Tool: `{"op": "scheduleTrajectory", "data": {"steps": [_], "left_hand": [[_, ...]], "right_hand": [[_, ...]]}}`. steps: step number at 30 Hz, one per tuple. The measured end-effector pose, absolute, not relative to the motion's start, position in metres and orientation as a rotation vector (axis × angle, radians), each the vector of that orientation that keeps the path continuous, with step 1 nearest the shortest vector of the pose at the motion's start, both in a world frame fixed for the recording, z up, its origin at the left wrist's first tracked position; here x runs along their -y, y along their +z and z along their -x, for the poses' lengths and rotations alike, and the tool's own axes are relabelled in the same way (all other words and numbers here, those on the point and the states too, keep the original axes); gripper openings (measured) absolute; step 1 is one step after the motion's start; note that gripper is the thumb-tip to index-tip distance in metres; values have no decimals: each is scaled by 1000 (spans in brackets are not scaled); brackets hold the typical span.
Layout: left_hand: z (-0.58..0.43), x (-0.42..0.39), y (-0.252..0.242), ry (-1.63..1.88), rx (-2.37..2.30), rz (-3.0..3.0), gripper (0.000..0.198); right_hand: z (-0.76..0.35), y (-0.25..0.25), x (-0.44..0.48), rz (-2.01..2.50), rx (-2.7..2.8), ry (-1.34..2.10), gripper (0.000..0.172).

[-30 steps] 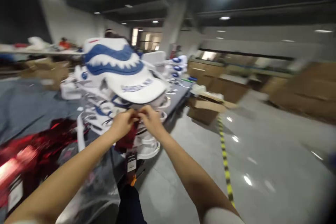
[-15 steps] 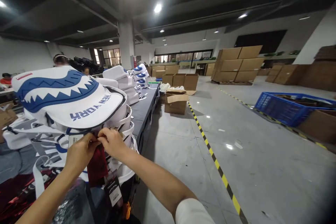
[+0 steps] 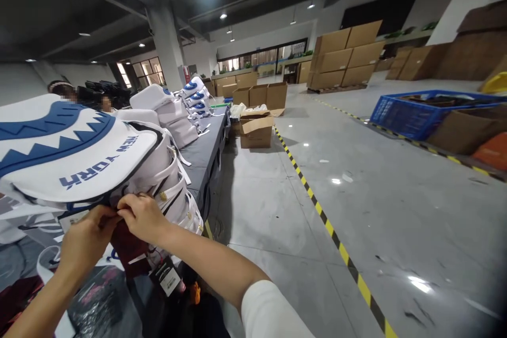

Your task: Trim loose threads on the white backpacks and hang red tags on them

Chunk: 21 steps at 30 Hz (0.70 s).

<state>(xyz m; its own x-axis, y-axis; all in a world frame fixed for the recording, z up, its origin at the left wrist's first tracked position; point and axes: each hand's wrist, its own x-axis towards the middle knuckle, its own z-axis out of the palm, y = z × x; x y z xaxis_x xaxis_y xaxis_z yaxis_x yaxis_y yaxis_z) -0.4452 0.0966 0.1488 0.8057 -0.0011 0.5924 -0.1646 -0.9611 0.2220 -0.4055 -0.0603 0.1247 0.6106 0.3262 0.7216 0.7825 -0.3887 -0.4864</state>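
A white bag (image 3: 101,163) with blue tooth-shaped trim and "NEW YORK" lettering lies on top of a stack of similar white bags (image 3: 178,198). Under its front flap my left hand (image 3: 89,235) and my right hand (image 3: 142,216) meet, the fingers of both pinched together. Dark red cloth (image 3: 129,248) hangs from between the fingertips; the exact spot being pinched is hidden. A black hang tag (image 3: 165,276) with a white label dangles below, near the cloth. White straps (image 3: 49,264) trail to the left of my left hand.
A long grey table (image 3: 208,150) runs ahead, carrying more white bags (image 3: 170,116). Clear plastic wrapping (image 3: 101,301) lies close by at lower left. Cartons (image 3: 256,132) stand on the floor beyond, along with a blue crate (image 3: 412,113) and yellow-black floor tape (image 3: 328,227). People sit at the far left.
The view has turned right and tilted down, so the bag and hands appear further left. Both hands keep their pinch at the front of the bag, with the red cloth still hanging below.
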Motion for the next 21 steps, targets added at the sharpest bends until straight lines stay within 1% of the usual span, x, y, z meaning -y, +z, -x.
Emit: {"op": "scheduleTrajectory", "data": {"steps": [4, 8, 10, 12, 14, 17, 18, 20, 21], "left_hand": [[443, -96, 149, 838, 261, -2694, 16], [441, -99, 146, 1086, 176, -2779, 18], [441, -100, 144, 1069, 225, -2756, 15], [440, -100, 143, 1073, 376, -2713, 13], [438, -98, 142, 1225, 462, -2702, 15], [435, -91, 140, 1534, 447, -2672, 21], [435, -89, 140, 1576, 466, -2642, 21], [439, -89, 139, 1517, 572, -2561, 16], [443, -91, 137, 1428, 611, -2499, 15]], "right_hand": [[407, 126, 63, 1968, 870, -664, 5], [409, 126, 65, 1960, 869, -670, 4], [410, 125, 66, 1959, 853, -682, 4], [411, 125, 68, 1961, 843, -686, 5], [411, 125, 68, 1971, 835, -687, 5], [409, 126, 65, 1986, 804, -698, 4], [409, 126, 64, 1979, 796, -708, 4], [411, 124, 63, 1914, 805, -767, 5], [413, 121, 65, 1856, 815, -821, 9]]}}
